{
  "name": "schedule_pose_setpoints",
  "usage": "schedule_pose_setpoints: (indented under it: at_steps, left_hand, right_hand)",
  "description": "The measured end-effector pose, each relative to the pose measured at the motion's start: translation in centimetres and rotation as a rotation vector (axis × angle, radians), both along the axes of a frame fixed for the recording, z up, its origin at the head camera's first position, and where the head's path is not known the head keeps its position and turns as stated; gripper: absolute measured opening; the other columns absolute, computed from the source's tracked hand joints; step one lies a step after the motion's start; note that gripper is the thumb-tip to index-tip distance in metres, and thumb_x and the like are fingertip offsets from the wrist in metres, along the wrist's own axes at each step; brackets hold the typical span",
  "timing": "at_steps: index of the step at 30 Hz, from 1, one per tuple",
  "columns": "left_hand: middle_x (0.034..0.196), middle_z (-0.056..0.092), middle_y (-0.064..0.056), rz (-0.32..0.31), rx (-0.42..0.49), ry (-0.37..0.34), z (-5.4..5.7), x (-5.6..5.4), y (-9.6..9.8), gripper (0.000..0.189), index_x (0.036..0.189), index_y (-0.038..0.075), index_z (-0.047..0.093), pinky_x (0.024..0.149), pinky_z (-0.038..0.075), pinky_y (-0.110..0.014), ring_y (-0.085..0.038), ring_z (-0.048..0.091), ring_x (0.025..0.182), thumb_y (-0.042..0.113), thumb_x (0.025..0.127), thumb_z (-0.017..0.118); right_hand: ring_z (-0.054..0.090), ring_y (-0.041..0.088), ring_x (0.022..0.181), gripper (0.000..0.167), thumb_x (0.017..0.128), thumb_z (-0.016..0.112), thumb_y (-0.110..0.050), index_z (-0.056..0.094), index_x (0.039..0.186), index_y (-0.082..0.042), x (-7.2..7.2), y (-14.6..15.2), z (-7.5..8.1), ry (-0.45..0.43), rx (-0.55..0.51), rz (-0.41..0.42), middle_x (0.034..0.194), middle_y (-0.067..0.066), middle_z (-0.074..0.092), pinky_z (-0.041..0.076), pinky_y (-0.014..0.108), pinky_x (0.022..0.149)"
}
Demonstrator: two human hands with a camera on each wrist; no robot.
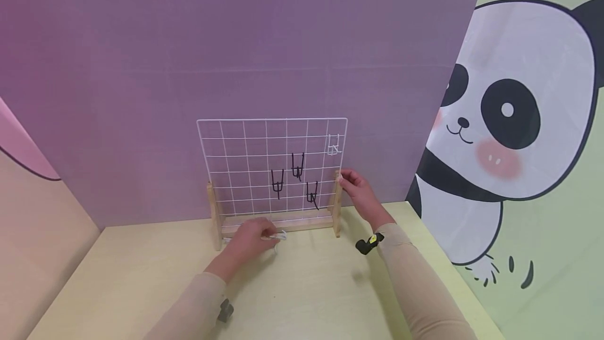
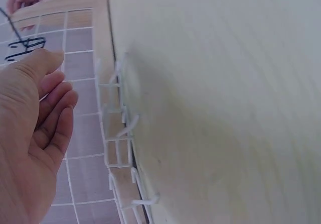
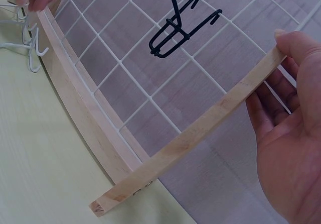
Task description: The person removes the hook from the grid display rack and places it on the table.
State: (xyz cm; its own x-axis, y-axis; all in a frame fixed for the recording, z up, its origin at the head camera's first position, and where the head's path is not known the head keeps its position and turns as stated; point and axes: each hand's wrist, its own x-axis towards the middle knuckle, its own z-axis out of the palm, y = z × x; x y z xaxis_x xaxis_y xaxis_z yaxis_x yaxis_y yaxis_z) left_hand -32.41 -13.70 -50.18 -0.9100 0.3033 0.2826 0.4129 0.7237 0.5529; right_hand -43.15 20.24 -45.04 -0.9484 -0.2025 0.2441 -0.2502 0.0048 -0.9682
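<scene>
A white wire grid [image 1: 255,161] stands upright in a wooden stand [image 1: 278,224]. Three black hooks hang on it, one of them this black hook [image 1: 277,188]; a white hook [image 1: 333,147] hangs near its upper right corner. My left hand [image 1: 252,237] is low at the front, its fingers loosely curled; the left wrist view shows nothing between them. Close by, several white hooks [image 2: 119,151] lie along the stand's base. With thumb in front and fingers behind, my right hand [image 3: 293,103] grips the top of the right wooden post [image 3: 195,133].
The grid stand is on a pale wooden table [image 1: 302,287], near its back edge. Behind it hangs a purple backdrop [image 1: 283,41]. A panda picture [image 1: 524,109] covers the wall at the right.
</scene>
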Motion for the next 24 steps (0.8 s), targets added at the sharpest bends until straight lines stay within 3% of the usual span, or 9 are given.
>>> schedule_pose_setpoints:
  at_steps: [4, 8, 12, 24]
  left_hand:
    - [0.098, 0.073, 0.005, 0.078, 0.103, 0.026, 0.6, 0.2, 0.1, 0.011, 0.103, 0.014, 0.081, 0.090, 0.063, -0.044, -0.019, 0.069, 0.095, 0.016, 0.094, 0.088]
    - [0.105, 0.076, -0.001, 0.142, 0.147, 0.083, 1.6, 0.3, 0.4, 0.017, 0.108, 0.013, 0.078, 0.095, 0.064, -0.049, -0.027, 0.074, 0.104, 0.022, 0.097, 0.087]
    - [0.109, 0.076, -0.005, 0.159, 0.185, 0.126, 2.6, 0.4, 0.6, 0.023, 0.113, 0.009, 0.077, 0.096, 0.063, -0.052, -0.030, 0.073, 0.107, 0.023, 0.098, 0.087]
    - [0.116, 0.074, -0.010, 0.180, 0.277, 0.157, 4.5, 0.8, 1.1, 0.034, 0.120, 0.001, 0.072, 0.101, 0.061, -0.052, -0.034, 0.070, 0.112, 0.018, 0.095, 0.089]
  right_hand:
    - [0.061, 0.014, 0.123, 0.033, 0.115, 0.060, -0.014, 0.060, 0.143, 0.004, -0.1, 0.0, -0.1, -0.004, -0.001, 0.000, 0.133, 0.009, 0.067, 0.040, 0.045, 0.126]
    - [0.061, 0.014, 0.123, 0.031, 0.115, 0.059, -0.013, 0.060, 0.142, 0.004, -0.1, 0.0, -0.2, 0.001, -0.009, 0.003, 0.131, 0.006, 0.068, 0.040, 0.045, 0.125]
    - [0.062, 0.015, 0.125, 0.031, 0.115, 0.060, -0.014, 0.061, 0.141, 0.003, 0.1, 0.0, -0.1, 0.000, -0.010, 0.002, 0.132, 0.006, 0.069, 0.040, 0.046, 0.126]
    - [0.060, 0.018, 0.127, 0.033, 0.116, 0.058, -0.011, 0.058, 0.144, 0.006, 0.0, 0.0, 0.0, -0.008, -0.029, 0.010, 0.138, 0.015, 0.065, 0.038, 0.047, 0.128]
